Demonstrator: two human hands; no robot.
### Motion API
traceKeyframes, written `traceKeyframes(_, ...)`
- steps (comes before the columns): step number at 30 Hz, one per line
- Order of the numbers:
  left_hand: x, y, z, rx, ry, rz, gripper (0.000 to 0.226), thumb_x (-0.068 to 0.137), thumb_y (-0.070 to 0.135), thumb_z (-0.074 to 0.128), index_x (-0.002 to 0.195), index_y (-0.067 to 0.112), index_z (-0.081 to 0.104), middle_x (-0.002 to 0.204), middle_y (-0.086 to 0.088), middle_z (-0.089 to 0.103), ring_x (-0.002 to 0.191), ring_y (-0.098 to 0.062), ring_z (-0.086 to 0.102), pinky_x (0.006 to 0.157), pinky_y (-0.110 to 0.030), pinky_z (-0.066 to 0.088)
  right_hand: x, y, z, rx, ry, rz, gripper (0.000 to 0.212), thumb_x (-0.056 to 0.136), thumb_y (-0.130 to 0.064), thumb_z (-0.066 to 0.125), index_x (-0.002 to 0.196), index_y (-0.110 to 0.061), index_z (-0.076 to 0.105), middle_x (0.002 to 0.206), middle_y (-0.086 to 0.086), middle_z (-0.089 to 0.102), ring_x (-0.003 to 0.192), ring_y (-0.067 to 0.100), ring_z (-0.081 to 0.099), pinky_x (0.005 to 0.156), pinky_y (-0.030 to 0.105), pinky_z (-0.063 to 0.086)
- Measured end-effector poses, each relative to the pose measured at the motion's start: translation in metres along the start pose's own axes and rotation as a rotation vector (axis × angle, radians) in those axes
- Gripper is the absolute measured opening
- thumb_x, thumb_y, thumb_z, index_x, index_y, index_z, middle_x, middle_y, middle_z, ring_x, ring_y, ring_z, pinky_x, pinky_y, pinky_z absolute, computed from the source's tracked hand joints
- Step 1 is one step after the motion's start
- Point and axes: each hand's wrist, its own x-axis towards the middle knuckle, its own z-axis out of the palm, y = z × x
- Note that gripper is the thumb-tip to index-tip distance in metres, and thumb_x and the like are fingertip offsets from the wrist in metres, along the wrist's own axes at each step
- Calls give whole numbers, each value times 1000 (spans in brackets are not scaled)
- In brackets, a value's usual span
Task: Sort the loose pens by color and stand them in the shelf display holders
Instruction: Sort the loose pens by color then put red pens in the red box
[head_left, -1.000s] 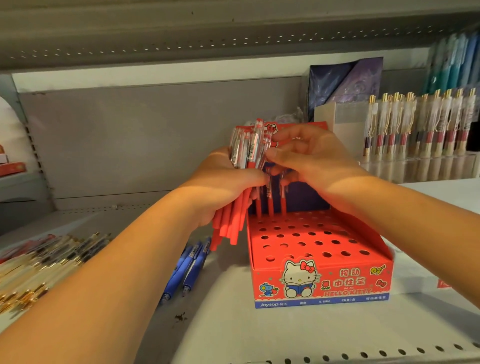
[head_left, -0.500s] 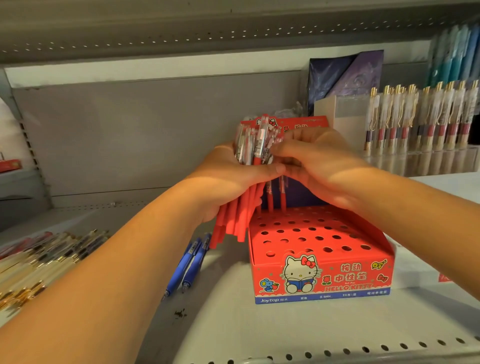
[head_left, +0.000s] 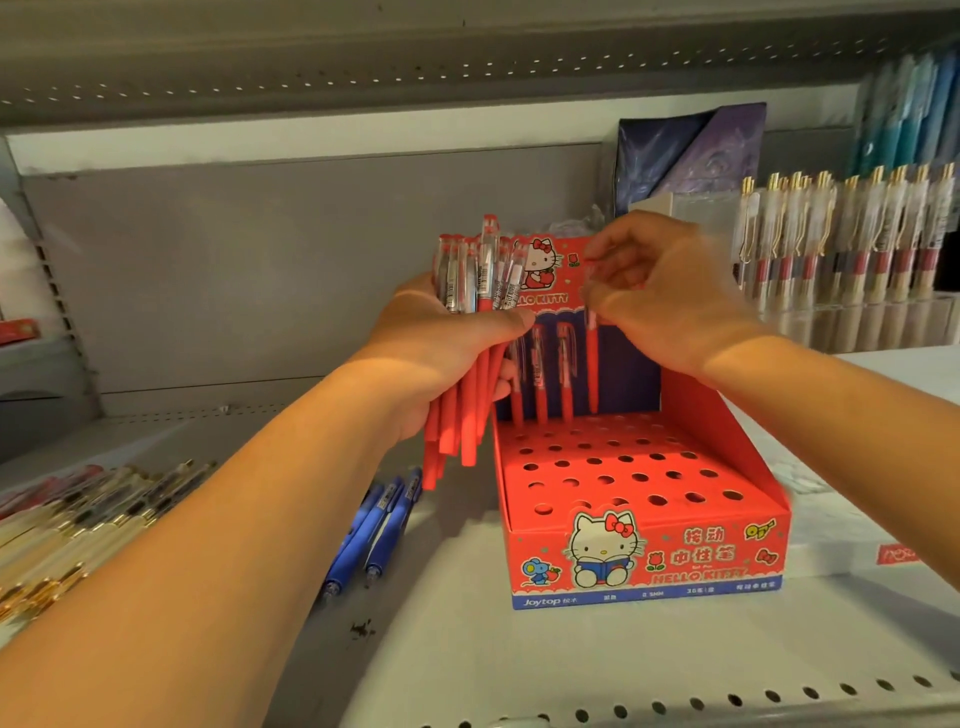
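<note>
View from the head camera, with all places given relative to the red holder (head_left: 649, 566), a cardboard display box with a cartoon cat on its front wall and rows of round holes in its stepped top. My left hand (head_left: 441, 353) is up at the holder's left rear corner, fingers and thumb wrapped round a thick bundle (head_left: 467, 421) of red pens held nearly upright, clear caps up and red barrels hanging below the fist, outside the holder's left wall. My right hand (head_left: 670, 301) is above the holder's back row, in front of its raised back card; thumb and fingertips pinch the clear top of a single pen (head_left: 592, 369), which hangs upright with its tip at the back row. I cannot tell whether that tip has entered a hole. Three standing pens (head_left: 540, 384) already occupy back-row holes just left of the pinched one; the other rows of holes show open. Blue pens (head_left: 387, 519) lie flat on the shelf (head_left: 519, 665) just left of the holder. Farther left lies a loose heap of gold pens (head_left: 88, 519). Right of the holder and behind it, a clear rack (head_left: 883, 322) holds upright gold-clipped pens.
</note>
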Motion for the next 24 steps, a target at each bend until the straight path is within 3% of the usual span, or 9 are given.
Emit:
traceKeyframes(4,-1,0,0,13,-4,-1,22,77,14,83,82,20,63,57,-4,69,51,-18,68,49,-29,55,0,2,0,-4,-15,11,28,79,-3,72,84,-30,65,81,-1,69,73,14,67,77,39,60)
traceKeyframes(7,-1,0,0,15,-13,-4,22,77,14,83,83,19,63,57,-5,69,50,-19,67,49,-29,55,3,1,-3,0,0,18,25,79,-4,73,86,-27,67,82,0,70,78,20,70,77,46,59)
traceKeyframes(13,-1,0,0,26,-17,-8,21,77,14,83,83,19,64,58,-6,69,51,-19,68,49,-29,55,5,4,-9,-87,1,3,21,80,-7,74,93,-22,69,86,-4,69,78,12,68,74,39,61)
traceKeyframes(20,-1,-1,0,30,-29,-12,22,77,14,84,85,16,64,58,-7,69,52,-19,68,50,-29,56,5,3,-7,-94,-11,32,20,79,-9,75,87,-27,70,82,-9,70,77,8,68,74,35,61)
traceKeyframes(24,-2,0,0,34,-45,-15,22,77,15,83,84,15,63,59,-8,69,52,-20,68,50,-29,56,4,10,-5,-199,-171,94,24,81,-1,68,89,-24,68,83,-6,68,78,9,67,80,35,59)
